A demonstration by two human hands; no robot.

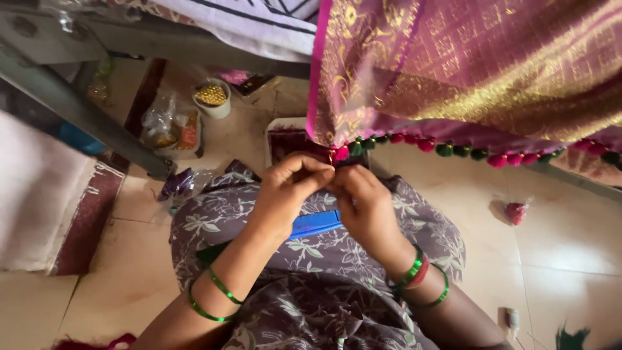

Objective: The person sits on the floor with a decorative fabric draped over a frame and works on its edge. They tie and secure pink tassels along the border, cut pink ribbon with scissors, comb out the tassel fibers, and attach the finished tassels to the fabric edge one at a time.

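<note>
1. Fingers first: the left hand had thumb and forefinger pinched tight together right at the lower corner of the purple and gold cloth, closed on something too small to make out.
2. The right hand met it there, fingertips touching the left ones, curled shut on the same spot; what it gripped I could not tell.
3. Just above the fingers sat a pink tassel ball, the first in a row of pink and green tassels running along the cloth's hem to the right.
4. The cloth hung down from above, its corner directly over the person's lap.
5. Under the hands, a blue flat strip lay across the floral-print lap.
6. Green bangles ringed the left wrist; green and red ones circled the right.
7. Farther out on the tiled floor: a white cup of gold beads, a plastic bag of bits, and a lone pink tassel well apart to the right.
</note>
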